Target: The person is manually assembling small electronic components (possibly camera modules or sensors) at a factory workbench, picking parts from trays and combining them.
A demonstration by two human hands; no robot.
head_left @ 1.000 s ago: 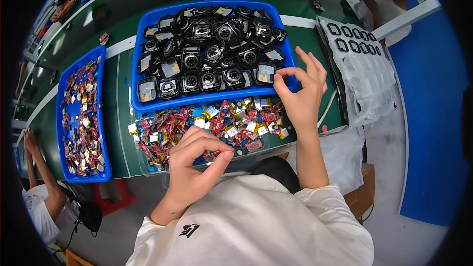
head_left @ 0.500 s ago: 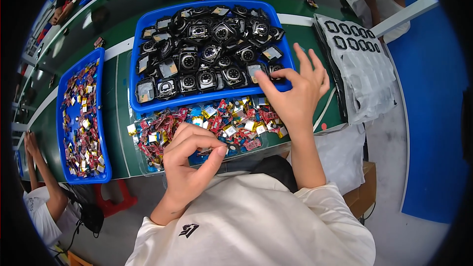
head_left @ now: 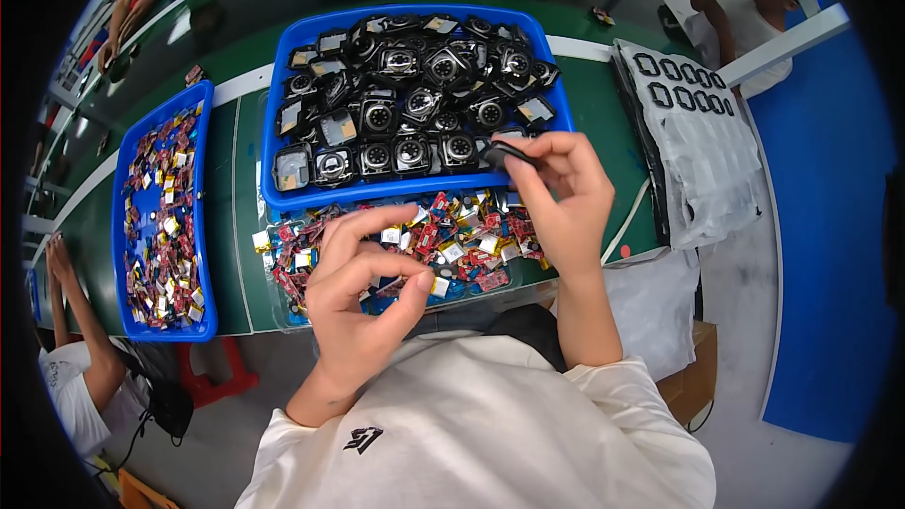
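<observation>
My right hand (head_left: 568, 190) is closed on a black smartwatch case (head_left: 510, 152), pinched between thumb and fingers at the near right corner of a blue tray (head_left: 269, 165). That tray holds several black smartwatch cases (head_left: 411, 153) with round sensor backs, piled in rough rows. My left hand (head_left: 363, 287) hovers in front of it, thumb and index fingertips pressed together; what they hold, if anything, is too small to name. Under and beyond the left hand lies a clear tray (head_left: 283, 306) filled with small red-and-silver electronic parts (head_left: 452, 251), partly hidden by the hand.
A second blue tray (head_left: 205, 226) with similar small parts stands to the left. At right, black frames (head_left: 693, 99) lie on a stack of white plastic sheets (head_left: 702, 174). A co-worker's hands (head_left: 58, 259) show at far left; other people are across the green table (head_left: 236, 132).
My right hand has gone from spread fingers over the tray's corner to gripping a smartwatch case and lifting it. The left hand keeps nearly the same pinch. The whole view has shifted slightly.
</observation>
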